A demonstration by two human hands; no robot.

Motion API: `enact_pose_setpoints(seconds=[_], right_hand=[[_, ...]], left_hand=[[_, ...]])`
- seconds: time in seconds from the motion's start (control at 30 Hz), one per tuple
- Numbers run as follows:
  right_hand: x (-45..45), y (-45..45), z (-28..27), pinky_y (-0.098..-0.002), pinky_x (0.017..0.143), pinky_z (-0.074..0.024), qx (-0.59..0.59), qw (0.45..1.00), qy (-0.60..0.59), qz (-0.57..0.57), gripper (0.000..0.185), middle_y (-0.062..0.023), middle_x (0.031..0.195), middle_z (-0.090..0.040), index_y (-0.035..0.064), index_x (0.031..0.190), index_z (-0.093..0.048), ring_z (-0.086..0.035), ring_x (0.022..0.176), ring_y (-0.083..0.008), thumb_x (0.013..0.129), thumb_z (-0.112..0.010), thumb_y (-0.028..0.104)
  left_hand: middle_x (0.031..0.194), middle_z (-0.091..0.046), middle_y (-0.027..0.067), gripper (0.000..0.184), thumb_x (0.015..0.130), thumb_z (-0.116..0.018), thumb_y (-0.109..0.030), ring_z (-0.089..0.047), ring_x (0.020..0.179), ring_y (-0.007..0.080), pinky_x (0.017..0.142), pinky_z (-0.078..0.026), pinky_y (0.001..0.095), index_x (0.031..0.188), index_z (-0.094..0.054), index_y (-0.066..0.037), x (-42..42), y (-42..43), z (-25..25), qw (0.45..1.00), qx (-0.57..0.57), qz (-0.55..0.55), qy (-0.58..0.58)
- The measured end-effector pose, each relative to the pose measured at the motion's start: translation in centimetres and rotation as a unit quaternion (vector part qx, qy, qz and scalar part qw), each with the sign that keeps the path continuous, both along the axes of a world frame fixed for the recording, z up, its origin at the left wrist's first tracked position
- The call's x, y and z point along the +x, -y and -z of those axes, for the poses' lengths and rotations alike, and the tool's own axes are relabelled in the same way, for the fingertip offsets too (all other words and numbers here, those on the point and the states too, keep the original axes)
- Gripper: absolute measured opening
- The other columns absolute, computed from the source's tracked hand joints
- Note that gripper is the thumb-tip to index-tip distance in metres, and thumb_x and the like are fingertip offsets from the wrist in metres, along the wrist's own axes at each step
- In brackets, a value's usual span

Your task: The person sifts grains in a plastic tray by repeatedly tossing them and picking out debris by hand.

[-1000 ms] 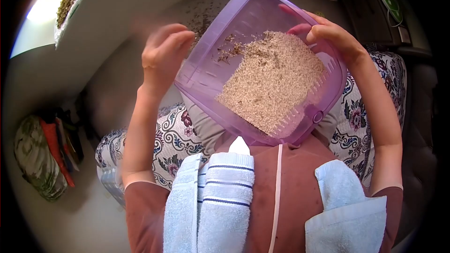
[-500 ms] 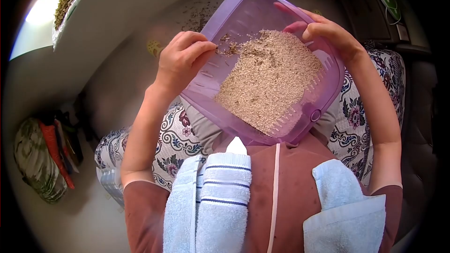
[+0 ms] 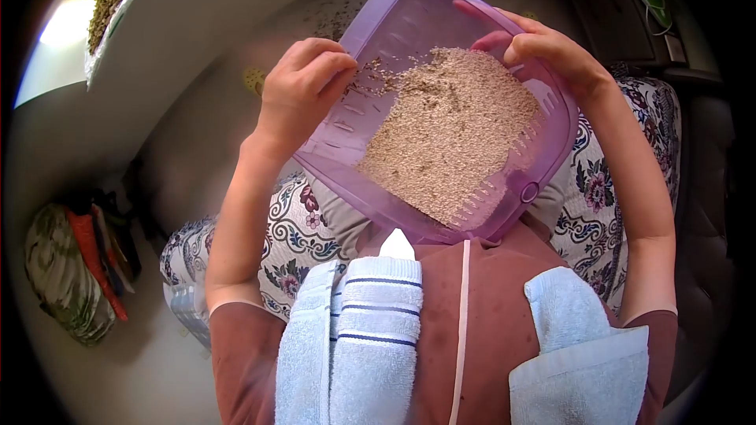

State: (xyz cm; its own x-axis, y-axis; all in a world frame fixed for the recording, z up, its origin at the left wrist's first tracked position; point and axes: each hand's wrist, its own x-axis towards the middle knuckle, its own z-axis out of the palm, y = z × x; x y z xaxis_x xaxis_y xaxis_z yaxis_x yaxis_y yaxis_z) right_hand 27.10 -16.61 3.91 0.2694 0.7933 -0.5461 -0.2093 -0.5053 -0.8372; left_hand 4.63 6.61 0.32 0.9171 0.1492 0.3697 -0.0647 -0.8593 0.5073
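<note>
The purple tray [image 3: 376, 16] sits tilted over the person's lap, its near edge up against the brown shirt [image 3: 441, 323], and I can see a broad heap of pale grains [image 3: 449, 134] spread across its floor. At the heap's far left edge, inside the tray, darker bits [image 3: 370, 75] lie loosely scattered among a few grains. The right hand [image 3: 555, 51] has the tray by its far right rim: the thumb is on the near side, and the other fingers show pinkish through the see-through wall, so that grip is firm around the plastic. The left hand [image 3: 303, 94] is at the tray's left rim, just beside those dark bits, thumb and forefinger narrowed to a pinch; whether anything is between them I can't tell. Beyond the tray, more dark specks [image 3: 335, 20] are strewn on the floor. Grey trousers [image 3: 342, 208] show under the tray, and a flowered cover [image 3: 291, 256] spreads out to both sides of it. On the person's side of the tray, a striped blue towel [image 3: 378, 315] and a plainer blue towel [image 3: 579, 370] hang over the shirt.
</note>
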Motion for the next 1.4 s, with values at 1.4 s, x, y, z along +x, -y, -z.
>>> enact_pose_setpoints(seconds=[1.4], right_hand=[[-0.4, -0.4, -0.7, -0.0298, 0.081, -0.0501, 0.009, 1.0, -0.002, -0.023, 0.085, -0.0145, 0.116, -0.058, 0.0181, 0.148, -0.037, -0.06, 0.089, -0.0164, 0.066, -0.056, 0.024]], left_hand=[[0.091, -0.065, 0.0059, 0.014, 0.079, -0.071, 0.001, -0.064, 0.075, 0.0147, 0.066, -0.052, 0.0266, 0.092, -0.068, -0.003, -3.9, -2.0, 0.8, 0.991, -0.073, -0.109, 0.011]])
